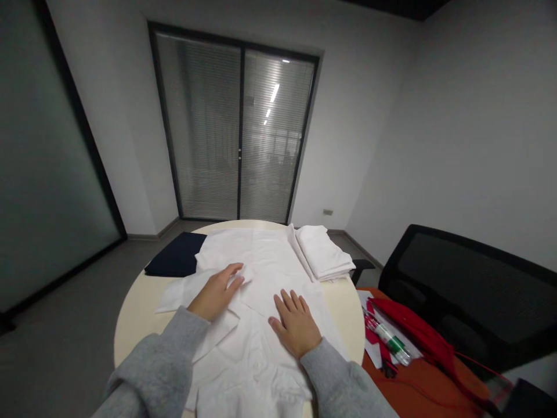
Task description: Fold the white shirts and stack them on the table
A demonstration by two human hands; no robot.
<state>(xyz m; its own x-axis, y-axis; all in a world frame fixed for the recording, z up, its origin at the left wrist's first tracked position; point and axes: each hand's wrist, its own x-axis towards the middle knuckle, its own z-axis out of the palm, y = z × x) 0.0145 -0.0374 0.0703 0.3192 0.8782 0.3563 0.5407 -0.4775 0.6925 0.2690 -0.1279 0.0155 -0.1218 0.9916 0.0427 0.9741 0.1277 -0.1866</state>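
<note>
A white shirt (256, 325) with a button placket lies spread over the round table (134, 313), its lower part toward me and creased. My left hand (217, 290) is over the shirt's left side, near a folded-over sleeve (178, 293). Its thumb and fingers are apart, and the cloth is slightly raised by the fingertips. Flat on the right half of the shirt rests my right hand (296, 325), fingers spread. Grey sleeves cover both wrists.
A stack of folded white cloth (322, 252) sits at the table's back right, and a dark navy folded cloth (178, 255) at the back left. To the right, an orange-seated chair (422, 389) holds a plastic bottle (391, 342) and a red bag (409, 319).
</note>
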